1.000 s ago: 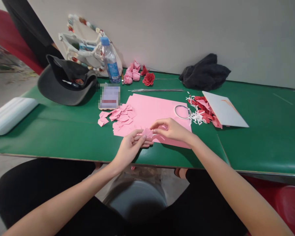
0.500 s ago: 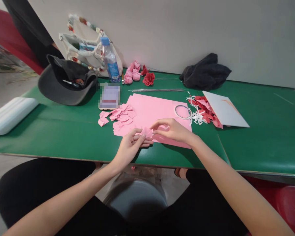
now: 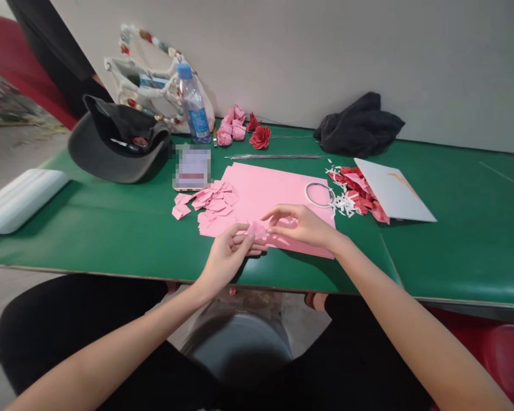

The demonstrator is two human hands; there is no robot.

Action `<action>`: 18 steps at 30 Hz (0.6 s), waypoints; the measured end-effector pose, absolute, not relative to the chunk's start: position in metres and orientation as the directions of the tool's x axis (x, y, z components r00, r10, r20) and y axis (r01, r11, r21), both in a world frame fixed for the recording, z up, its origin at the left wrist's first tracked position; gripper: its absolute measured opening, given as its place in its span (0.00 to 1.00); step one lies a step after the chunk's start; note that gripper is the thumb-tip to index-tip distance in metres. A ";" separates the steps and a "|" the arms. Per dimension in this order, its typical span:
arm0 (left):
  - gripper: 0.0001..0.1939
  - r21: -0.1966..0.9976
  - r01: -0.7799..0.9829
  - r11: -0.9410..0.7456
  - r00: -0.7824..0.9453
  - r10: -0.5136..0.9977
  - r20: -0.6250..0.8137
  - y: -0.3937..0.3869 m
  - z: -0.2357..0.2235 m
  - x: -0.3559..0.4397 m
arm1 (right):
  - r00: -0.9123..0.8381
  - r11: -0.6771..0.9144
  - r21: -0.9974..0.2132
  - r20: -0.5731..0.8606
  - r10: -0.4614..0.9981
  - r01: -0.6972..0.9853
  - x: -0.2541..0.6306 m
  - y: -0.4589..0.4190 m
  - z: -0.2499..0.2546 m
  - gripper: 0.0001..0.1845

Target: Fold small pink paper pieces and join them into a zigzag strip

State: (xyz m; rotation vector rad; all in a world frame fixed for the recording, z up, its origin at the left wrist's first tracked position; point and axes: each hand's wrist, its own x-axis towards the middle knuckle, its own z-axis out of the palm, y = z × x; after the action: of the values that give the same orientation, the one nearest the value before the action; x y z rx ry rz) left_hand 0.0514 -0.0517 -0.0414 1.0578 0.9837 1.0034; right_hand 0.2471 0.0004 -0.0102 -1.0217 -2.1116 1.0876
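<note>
Between my hands is a small pink paper piece [image 3: 258,229], held over the near edge of the pink paper sheets [image 3: 269,188]. My left hand [image 3: 231,248] pinches it between thumb and fingers from the left. At its right side, the thumb and index finger of my right hand [image 3: 300,224] close on the paper's edge. Left of the sheets lies a heap of folded pink paper pieces [image 3: 214,200]. A ring-shaped roll of tape [image 3: 320,194] rests on the right part of the sheets.
Behind the sheets are thin wires [image 3: 278,156], pink paper flowers [image 3: 231,125] and a red paper rose [image 3: 260,137]. A bottle [image 3: 193,108], phone [image 3: 192,167] and cap [image 3: 115,148] stand left. Red paper scraps [image 3: 360,191], a white card [image 3: 394,191] and black cloth [image 3: 360,125] lie right.
Both hands stay almost in place. The pink paper piece between them has turned slightly and looks a little flatter.
</note>
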 end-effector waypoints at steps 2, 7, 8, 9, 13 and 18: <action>0.22 0.969 -0.164 0.183 0.233 0.962 -0.142 -0.052 -0.040 0.051 | -0.560 0.374 -0.854 0.121 0.820 0.362 0.248 0.001 -0.010 0.13; 0.23 0.971 -0.158 0.178 0.233 0.963 -0.138 -0.053 -0.038 0.051 | -0.559 0.344 -0.883 0.117 0.821 0.321 0.253 0.006 -0.009 0.11; 0.23 0.971 -0.161 0.177 0.234 0.963 -0.136 -0.053 -0.038 0.051 | -0.559 0.343 -0.884 0.116 0.821 0.319 0.252 0.006 -0.009 0.12; 0.24 0.971 -0.162 0.174 0.236 0.963 -0.133 -0.053 -0.038 0.051 | -0.559 0.349 -0.878 0.118 0.821 0.327 0.252 0.006 -0.008 0.12; 0.24 0.975 -0.157 0.157 0.242 0.963 -0.116 -0.053 -0.039 0.051 | -0.587 0.421 -0.811 0.121 0.801 0.407 0.242 0.004 -0.011 0.12; 0.24 0.982 -0.138 0.127 0.239 0.967 -0.092 -0.053 -0.043 0.050 | -0.605 0.390 -0.841 0.096 0.791 0.376 0.233 0.003 -0.018 0.20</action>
State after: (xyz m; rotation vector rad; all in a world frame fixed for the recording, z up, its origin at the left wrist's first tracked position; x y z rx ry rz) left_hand 0.0504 -0.0534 -0.0426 1.1201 0.9787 1.0270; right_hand 0.2326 0.0025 -0.0179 -0.9986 -2.1631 1.1237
